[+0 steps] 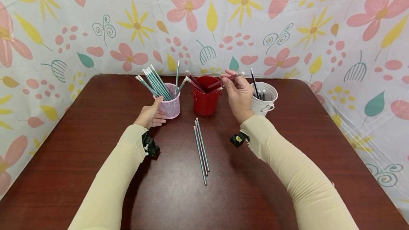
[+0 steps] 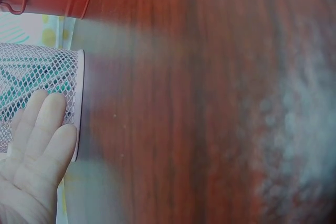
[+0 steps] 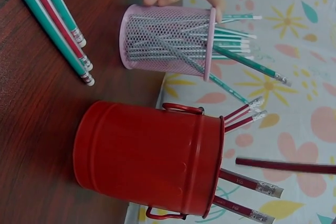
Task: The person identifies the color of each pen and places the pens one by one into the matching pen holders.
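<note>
My right hand (image 1: 239, 95) pinches a dark red pencil (image 3: 286, 165), its eraser end up and to the right. The pencil's lower end hangs over the mouth of a red metal bucket (image 1: 206, 104), which holds several dark red pencils (image 3: 244, 182). My left hand (image 1: 150, 113) rests against a pink mesh cup (image 1: 170, 108), thumb at the rim and fingers extended along the side. Several green pencils (image 1: 156, 81) lean in that cup, eraser ends up. On the table between my arms lie two green pencils (image 1: 200, 155) and a dark red pencil (image 1: 201, 148).
A white bucket (image 1: 270, 97) with several dark pencils (image 1: 254, 81) stands right of the red one, behind my right hand. The brown wooden table (image 1: 179, 201) ends at a flower-printed cloth (image 1: 204, 17) at the back.
</note>
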The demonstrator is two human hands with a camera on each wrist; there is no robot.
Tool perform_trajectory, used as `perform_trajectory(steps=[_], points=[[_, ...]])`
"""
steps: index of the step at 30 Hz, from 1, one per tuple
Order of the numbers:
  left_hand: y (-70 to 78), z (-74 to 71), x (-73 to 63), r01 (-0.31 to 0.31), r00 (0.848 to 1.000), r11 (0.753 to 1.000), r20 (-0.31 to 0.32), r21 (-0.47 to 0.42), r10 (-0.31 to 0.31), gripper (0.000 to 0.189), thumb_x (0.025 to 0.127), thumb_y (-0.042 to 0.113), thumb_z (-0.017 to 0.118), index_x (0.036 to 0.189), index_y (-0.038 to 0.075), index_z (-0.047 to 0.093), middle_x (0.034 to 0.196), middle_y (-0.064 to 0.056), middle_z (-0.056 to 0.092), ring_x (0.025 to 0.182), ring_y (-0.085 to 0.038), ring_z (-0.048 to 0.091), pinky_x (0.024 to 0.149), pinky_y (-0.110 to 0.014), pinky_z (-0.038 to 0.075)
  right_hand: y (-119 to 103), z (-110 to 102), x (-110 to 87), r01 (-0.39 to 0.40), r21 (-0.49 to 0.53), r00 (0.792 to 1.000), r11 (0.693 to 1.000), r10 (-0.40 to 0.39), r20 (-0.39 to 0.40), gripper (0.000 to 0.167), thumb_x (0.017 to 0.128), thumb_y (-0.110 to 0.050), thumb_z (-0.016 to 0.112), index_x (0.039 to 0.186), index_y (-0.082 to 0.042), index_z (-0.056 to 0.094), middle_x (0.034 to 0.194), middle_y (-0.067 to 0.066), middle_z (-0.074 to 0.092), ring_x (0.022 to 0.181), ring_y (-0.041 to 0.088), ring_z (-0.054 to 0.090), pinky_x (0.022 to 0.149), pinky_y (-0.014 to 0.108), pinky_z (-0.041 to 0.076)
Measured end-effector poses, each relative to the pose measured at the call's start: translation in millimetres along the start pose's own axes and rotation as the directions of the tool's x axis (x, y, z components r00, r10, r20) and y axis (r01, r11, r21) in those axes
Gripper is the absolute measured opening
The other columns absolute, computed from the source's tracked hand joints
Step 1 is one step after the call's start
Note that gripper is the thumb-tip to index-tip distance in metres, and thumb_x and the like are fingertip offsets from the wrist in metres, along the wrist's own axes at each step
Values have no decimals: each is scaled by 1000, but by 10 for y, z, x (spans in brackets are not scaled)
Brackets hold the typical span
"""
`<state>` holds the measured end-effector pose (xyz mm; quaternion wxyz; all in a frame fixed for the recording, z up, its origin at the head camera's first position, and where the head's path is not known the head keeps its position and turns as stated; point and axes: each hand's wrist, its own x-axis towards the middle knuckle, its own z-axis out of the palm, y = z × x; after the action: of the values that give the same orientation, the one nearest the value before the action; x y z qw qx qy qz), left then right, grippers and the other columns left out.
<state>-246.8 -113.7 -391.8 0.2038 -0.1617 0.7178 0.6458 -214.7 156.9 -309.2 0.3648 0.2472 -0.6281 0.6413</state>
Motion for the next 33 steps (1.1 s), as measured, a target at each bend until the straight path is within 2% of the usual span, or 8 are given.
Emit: perform_trajectory(steps=[5, 7, 12, 19, 21, 24, 27, 33], points=[[4, -3, 4, -3, 1000, 1000, -9, 1, 3, 83, 91, 64, 43, 126, -11, 47, 115, -21, 62, 84, -23, 67, 91, -39, 50, -6, 13, 28, -40, -53, 999, 998, 41, 17, 22, 88, 2, 63, 99, 21, 61, 94, 18, 69, 84, 4, 64, 73, 18, 51], [4, -6, 4, -5, 1000, 1000, -10, 4, 5, 83, 91, 64, 43, 125, -11, 47, 110, -19, 63, 84, -23, 67, 90, -39, 50, -4, 21, 36, -67, -82, 997, 994, 69, 22, 18, 87, 5, 63, 99, 20, 62, 96, 24, 68, 85, 4, 64, 75, 18, 51], [-10, -11, 0, 3, 1000, 1000, -7, 6, -3, 82, 90, 64, 43, 125, -11, 48, 101, -15, 64, 82, -23, 67, 89, -38, 51, 51, 39, 18, -152, -99, 987, 983, 156, 32, 18, 89, 8, 60, 105, 17, 61, 99, 20, 68, 89, 0, 64, 79, 18, 50], [-26, 6, 7, -8, 1000, 1000, -9, -8, 8, 82, 90, 63, 45, 124, -11, 49, 98, -15, 66, 83, -24, 67, 90, -40, 51, 195, 25, -106, -227, -110, 966, 968, 238, 100, 28, 94, 8, 50, 121, 15, 53, 105, 30, 62, 94, -1, 60, 79, 20, 48], [-27, 14, 7, -10, 1000, 1000, -6, -9, 10, 82, 90, 63, 45, 124, -12, 48, 101, -17, 66, 84, -25, 67, 90, -40, 50, 224, 16, -129, -248, -117, 960, 962, 260, 103, 31, 94, 8, 50, 125, 14, 51, 105, 31, 62, 94, -2, 59, 83, 20, 48], [-21, 21, 4, -7, 1000, 1000, -13, -9, 7, 81, 90, 64, 45, 123, -11, 49, 104, -18, 66, 86, -26, 67, 90, -40, 50, 250, 14, -137, -265, -153, 956, 952, 280, 87, 31, 93, 8, 54, 123, 14, 54, 105, 30, 63, 94, -4, 59, 89, 22, 48], [-13, 21, 4, -9, 1000, 1000, -16, -4, 9, 81, 90, 64, 44, 122, -10, 49, 105, -19, 65, 86, -26, 67, 89, -40, 51, 267, 16, -139, -271, -216, 953, 938, 293, 76, 28, 90, 6, 61, 116, 13, 61, 104, 28, 65, 93, -6, 59, 87, 20, 48], [-11, 16, 6, -9, 1000, 1000, -20, 0, 9, 80, 90, 64, 44, 122, -10, 49, 106, -18, 65, 84, -25, 67, 87, -38, 52, 265, 29, -172, -282, -286, 942, 916, 321, 100, 27, 87, 6, 64, 114, 11, 64, 104, 25, 67, 93, 12, 63, 79, 13, 48]])
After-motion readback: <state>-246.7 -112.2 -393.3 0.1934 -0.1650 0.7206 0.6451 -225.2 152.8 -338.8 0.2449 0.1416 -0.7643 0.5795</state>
